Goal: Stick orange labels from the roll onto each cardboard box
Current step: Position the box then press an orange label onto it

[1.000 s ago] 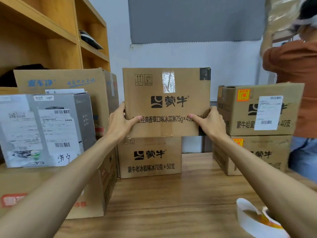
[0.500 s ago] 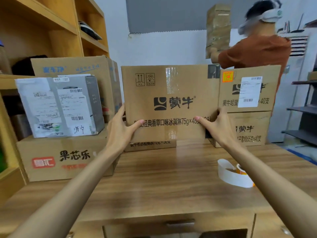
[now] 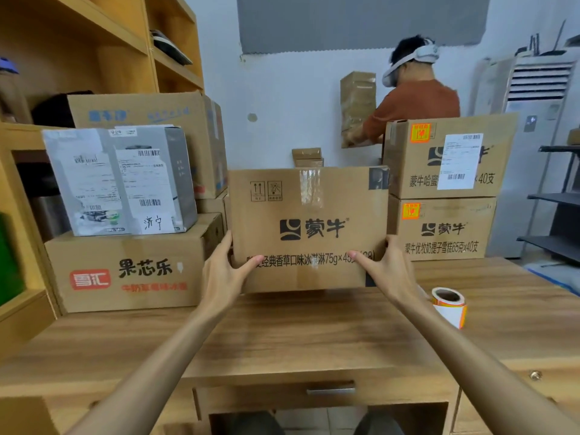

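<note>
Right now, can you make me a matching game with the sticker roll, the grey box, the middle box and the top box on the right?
Things:
1 sticker roll
2 grey box
3 middle box
4 top right box

Places:
A gripped by left hand and right hand
B wears an orange label
C on the desk beside the right forearm
D on the red-logo box

Pairs: 1-C, 2-D, 3-A, 4-B.

Wood-grain table (image 3: 314, 337), drawer (image 3: 329, 398) under the front edge. Sitting on it: big cardboard box with a red logo (image 3: 131, 277) on the left, label roll (image 3: 448, 306) standing on end at the right, orange-stickered box (image 3: 445, 243) back right. Middle box (image 3: 314, 246) is low over the tabletop, can't tell if it's touching.
</note>
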